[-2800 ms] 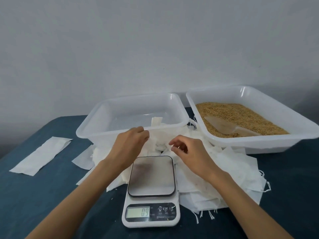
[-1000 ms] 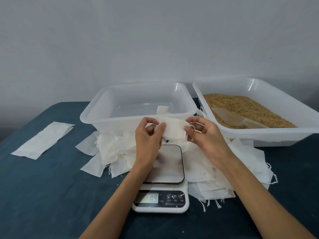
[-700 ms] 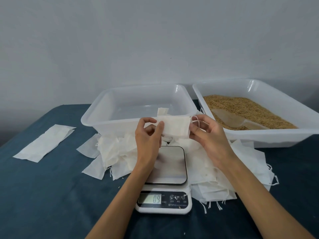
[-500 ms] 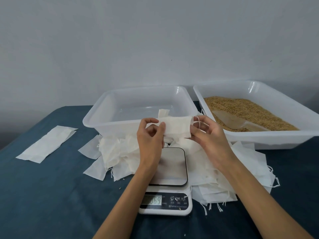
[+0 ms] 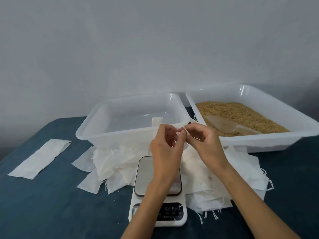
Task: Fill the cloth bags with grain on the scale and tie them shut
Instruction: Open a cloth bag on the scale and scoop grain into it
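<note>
My left hand [image 5: 164,149] and my right hand [image 5: 205,144] meet above the digital scale [image 5: 158,192], and both pinch the top edge of one small white cloth bag [image 5: 180,131]. The bag hangs between the hands and is mostly hidden behind them. Its top sits level with the near rim of the left tub. A heap of empty white cloth bags [image 5: 207,171] with loose strings lies around the scale's back and sides. Brown grain [image 5: 241,116] fills the right tub [image 5: 259,144], with a clear scoop [image 5: 227,125] lying in it.
The clear left tub [image 5: 120,133] holds one folded white piece [image 5: 156,121]. A long flat white cloth strip [image 5: 39,159] lies at the left on the dark blue tabletop [image 5: 51,204]. A grey wall stands close behind the tubs.
My hands picked one bag from the heap and raised it over the scale. They have since drawn close together at its top edge, so the bag now hangs bunched between them.
</note>
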Tool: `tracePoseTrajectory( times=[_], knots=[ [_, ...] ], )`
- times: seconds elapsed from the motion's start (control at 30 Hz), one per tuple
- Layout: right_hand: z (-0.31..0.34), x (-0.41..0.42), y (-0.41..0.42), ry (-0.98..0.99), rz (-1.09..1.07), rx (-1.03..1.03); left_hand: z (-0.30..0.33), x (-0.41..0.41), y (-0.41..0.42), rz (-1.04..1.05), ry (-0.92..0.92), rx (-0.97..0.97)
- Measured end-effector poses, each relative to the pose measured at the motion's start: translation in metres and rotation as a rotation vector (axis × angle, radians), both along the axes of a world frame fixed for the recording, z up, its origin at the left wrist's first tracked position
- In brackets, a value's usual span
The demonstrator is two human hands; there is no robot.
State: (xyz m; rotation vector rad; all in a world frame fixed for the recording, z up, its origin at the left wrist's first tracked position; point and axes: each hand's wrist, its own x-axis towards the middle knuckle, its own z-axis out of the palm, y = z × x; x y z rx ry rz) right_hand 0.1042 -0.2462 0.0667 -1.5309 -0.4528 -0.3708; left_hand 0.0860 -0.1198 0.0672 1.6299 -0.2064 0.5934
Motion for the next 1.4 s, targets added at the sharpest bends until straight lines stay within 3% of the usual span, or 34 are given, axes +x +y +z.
tracePoseTrajectory(
  times=[0.13,0.27,0.5,0.6,0.7,0.8,1.03,1.3,1.4],
  knots=[
    [-0.001,0.002,-0.002,-0.019,-0.083,-0.079,-0.007,0.001,-0.002,-0.037,0.049,-0.132],
    [-0.004,0.002,-0.001,-0.064,-0.211,-0.234,-0.012,0.003,0.003,-0.005,0.041,-0.133],
    [-0.002,0.002,0.001,0.039,-0.084,-0.3,-0.013,0.004,0.008,-0.174,0.028,-0.109],
    [-0.001,0.005,-0.006,0.013,-0.122,-0.212,-0.012,0.002,0.014,-0.12,0.014,-0.011],
    [-0.002,0.005,-0.009,0.036,-0.107,-0.062,-0.016,-0.001,0.016,-0.091,-0.025,0.302],
    [-0.001,0.004,-0.007,0.044,-0.074,-0.044,-0.023,0.0,0.01,-0.079,-0.034,0.548],
    [0.0,0.001,-0.006,-0.084,-0.208,-0.07,-0.019,-0.001,0.012,0.027,-0.003,0.535],
    [0.0,-0.006,0.002,-0.136,-0.222,-0.29,-0.018,-0.002,0.005,0.005,-0.036,0.524],
    [0.002,-0.005,-0.001,-0.085,-0.161,-0.22,-0.02,-0.001,0.005,0.063,-0.066,0.611]
  ],
)
